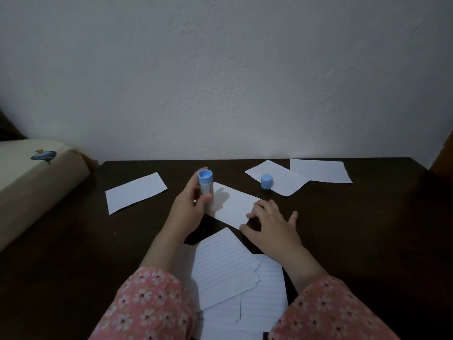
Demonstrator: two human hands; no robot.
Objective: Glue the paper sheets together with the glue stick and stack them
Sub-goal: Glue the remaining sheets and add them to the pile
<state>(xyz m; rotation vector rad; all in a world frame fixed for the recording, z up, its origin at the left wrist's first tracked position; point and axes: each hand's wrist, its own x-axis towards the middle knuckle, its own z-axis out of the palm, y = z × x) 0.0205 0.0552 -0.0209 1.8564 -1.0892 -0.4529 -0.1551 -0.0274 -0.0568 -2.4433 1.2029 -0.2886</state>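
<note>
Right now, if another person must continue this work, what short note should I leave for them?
Left hand holds the glue stick upright, uncapped; its cap stands on a sheet at the far right.
Right hand rests with spread fingers on the middle sheet.
A loose pile of lined sheets lies nearest you. One single sheet lies at the left, another at the far right corner.
Done: the stick is open. I cannot tell whether any sheets are already glued.
Left: glue the middle sheet, join the others, stack everything.

Dim, bluish picture; soft shadows, wide-angle edge bending.
</note>
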